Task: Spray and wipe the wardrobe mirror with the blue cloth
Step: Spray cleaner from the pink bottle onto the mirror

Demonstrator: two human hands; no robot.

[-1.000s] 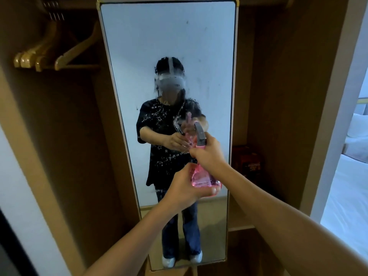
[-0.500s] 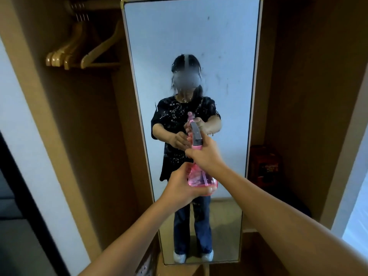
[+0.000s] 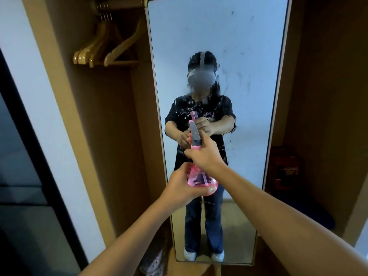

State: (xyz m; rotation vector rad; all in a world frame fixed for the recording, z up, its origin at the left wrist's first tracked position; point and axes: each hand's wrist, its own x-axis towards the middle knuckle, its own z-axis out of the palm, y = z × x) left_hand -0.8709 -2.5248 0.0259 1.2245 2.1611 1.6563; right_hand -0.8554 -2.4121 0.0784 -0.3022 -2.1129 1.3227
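Observation:
A tall wardrobe mirror (image 3: 235,44) stands straight ahead, speckled with spray droplets and smudges. In front of it I hold a pink spray bottle (image 3: 201,179) with a grey trigger head, its nozzle pointed at the glass. My right hand (image 3: 206,156) grips the bottle's neck at the trigger. My left hand (image 3: 179,186) cups the bottle's base from below. The mirror reflects a person holding the bottle. The blue cloth is not in view.
Several wooden hangers (image 3: 105,50) hang on a rail in the open wardrobe bay at the left. A dark red box (image 3: 283,168) sits on a low shelf to the right of the mirror. Pale patterned shoes (image 3: 152,263) lie by the wardrobe floor.
The view has swung left, so the mirror now sits further right in frame. Both hands keep their hold on the bottle, and more droplets speckle the glass around the reflected figure.

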